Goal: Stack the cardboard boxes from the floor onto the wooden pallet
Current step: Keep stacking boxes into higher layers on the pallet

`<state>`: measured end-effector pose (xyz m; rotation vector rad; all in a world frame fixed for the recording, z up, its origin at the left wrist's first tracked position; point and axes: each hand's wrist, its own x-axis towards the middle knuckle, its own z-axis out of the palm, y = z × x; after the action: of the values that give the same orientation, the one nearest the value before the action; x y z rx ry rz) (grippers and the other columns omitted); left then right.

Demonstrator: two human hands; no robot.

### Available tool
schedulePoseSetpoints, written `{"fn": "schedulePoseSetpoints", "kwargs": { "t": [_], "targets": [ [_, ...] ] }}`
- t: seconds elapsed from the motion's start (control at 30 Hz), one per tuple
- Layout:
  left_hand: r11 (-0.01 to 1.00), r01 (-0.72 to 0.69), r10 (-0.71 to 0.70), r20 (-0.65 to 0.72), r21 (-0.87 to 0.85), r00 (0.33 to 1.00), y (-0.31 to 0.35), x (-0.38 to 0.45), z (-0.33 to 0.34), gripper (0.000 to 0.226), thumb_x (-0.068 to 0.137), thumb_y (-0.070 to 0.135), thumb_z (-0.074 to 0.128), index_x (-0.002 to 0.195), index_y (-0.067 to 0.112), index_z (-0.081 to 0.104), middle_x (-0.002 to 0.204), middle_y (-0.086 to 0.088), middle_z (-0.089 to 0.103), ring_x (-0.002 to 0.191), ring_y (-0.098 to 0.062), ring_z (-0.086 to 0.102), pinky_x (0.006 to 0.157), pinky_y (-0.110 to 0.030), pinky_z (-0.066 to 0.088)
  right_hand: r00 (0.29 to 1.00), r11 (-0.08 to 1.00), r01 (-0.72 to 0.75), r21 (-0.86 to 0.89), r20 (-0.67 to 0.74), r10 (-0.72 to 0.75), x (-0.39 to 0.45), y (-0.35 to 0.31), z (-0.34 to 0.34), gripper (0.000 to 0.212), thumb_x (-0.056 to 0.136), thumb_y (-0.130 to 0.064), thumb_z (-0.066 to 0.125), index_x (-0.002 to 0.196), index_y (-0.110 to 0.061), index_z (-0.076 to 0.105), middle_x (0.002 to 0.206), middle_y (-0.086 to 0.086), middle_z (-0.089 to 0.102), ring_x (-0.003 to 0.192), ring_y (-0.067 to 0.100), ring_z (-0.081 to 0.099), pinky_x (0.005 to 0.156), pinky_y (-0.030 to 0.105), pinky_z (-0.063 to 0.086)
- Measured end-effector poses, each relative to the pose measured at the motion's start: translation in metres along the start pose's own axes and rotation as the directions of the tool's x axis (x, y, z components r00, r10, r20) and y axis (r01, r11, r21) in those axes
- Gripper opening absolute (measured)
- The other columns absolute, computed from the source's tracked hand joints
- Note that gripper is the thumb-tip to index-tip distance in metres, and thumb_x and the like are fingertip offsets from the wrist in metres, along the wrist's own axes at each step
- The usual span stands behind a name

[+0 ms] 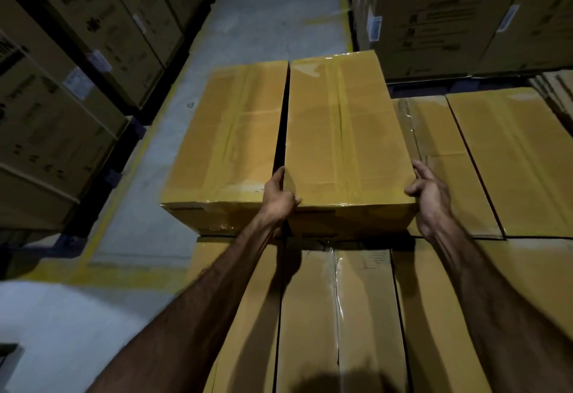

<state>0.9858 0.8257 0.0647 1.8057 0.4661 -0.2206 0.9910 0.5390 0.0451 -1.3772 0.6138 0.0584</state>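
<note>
A taped brown cardboard box (344,132) sits on top of a layer of stacked boxes (338,315). My left hand (279,197) grips its near left corner, fingers in the narrow gap beside it. My right hand (429,194) presses flat against its near right edge. A second top box (226,144) stands just left of it, almost touching. Lower boxes (508,160) lie flat to the right. The pallet itself is hidden under the stack.
Tall printed cartons on racks (71,76) line the left side and the back right (459,14). A grey concrete aisle (273,11) with yellow floor lines (105,222) runs between them. A pale blurred object (55,330) fills the lower left.
</note>
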Motion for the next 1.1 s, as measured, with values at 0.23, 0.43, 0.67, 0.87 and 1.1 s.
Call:
{"fn": "schedulePoseSetpoints", "kwargs": {
  "t": [0.23,0.43,0.67,0.87,1.1],
  "targets": [
    [0.996,-0.009,0.009,-0.003,0.094,1.000,0.008,0.002,-0.001,0.086,0.089,-0.020,0.058,0.164,0.011,0.030,0.149,-0.001,0.052,0.139,-0.021,0.047,0.104,-0.025,0.042,0.999,0.999,0.042,-0.003,0.009,-0.042,-0.002,-0.007,0.005,0.072,0.080,0.005,0.043,0.146,-0.018,0.061,0.134,-0.005,0.065,0.125,0.027,0.058,0.116,0.054,0.044],
    [0.974,-0.079,0.082,-0.005,0.211,0.997,0.013,-0.004,0.003,0.079,0.093,-0.015,0.059,0.162,0.011,0.033,0.151,-0.002,0.053,0.133,-0.023,0.055,0.109,-0.035,0.051,0.997,0.997,0.072,-0.015,-0.024,-0.072,0.006,-0.001,0.007,0.065,0.086,0.006,0.041,0.143,-0.017,0.063,0.104,-0.010,0.069,0.093,0.011,0.059,0.114,0.049,0.043],
    [0.613,-0.379,0.472,0.063,0.693,0.879,-0.010,-0.037,-0.015,0.066,0.097,0.013,0.069,0.158,0.021,0.045,0.161,-0.001,0.048,0.150,-0.019,0.043,0.124,-0.040,0.036,0.988,0.978,0.141,-0.155,-0.031,-0.148,-0.007,0.010,0.009,0.054,0.087,-0.014,0.059,0.140,-0.022,0.065,0.136,-0.003,0.066,0.126,0.022,0.059,0.106,0.039,0.049],
    [0.245,-0.314,0.419,0.192,0.917,0.887,-0.051,-0.023,-0.065,0.107,0.090,0.087,0.024,0.169,0.015,0.013,0.176,-0.007,0.002,0.163,-0.028,-0.002,0.131,-0.055,0.003,0.995,0.995,0.012,-0.103,-0.095,-0.021,-0.020,0.037,0.002,0.092,0.083,-0.064,0.072,0.159,-0.021,0.042,0.159,0.007,0.048,0.142,0.033,0.048,0.117,0.059,0.040],
    [0.222,-0.309,0.417,0.196,0.925,0.888,-0.060,-0.018,-0.067,0.098,0.096,0.079,0.030,0.169,0.018,0.007,0.176,-0.002,0.002,0.163,-0.023,0.001,0.130,-0.049,-0.001,0.986,0.994,0.104,-0.012,-0.127,-0.105,-0.026,0.041,0.017,0.064,0.100,-0.040,0.069,0.154,-0.010,0.049,0.127,-0.006,0.051,0.124,0.020,0.050,0.117,0.060,0.042]
  ]
}}
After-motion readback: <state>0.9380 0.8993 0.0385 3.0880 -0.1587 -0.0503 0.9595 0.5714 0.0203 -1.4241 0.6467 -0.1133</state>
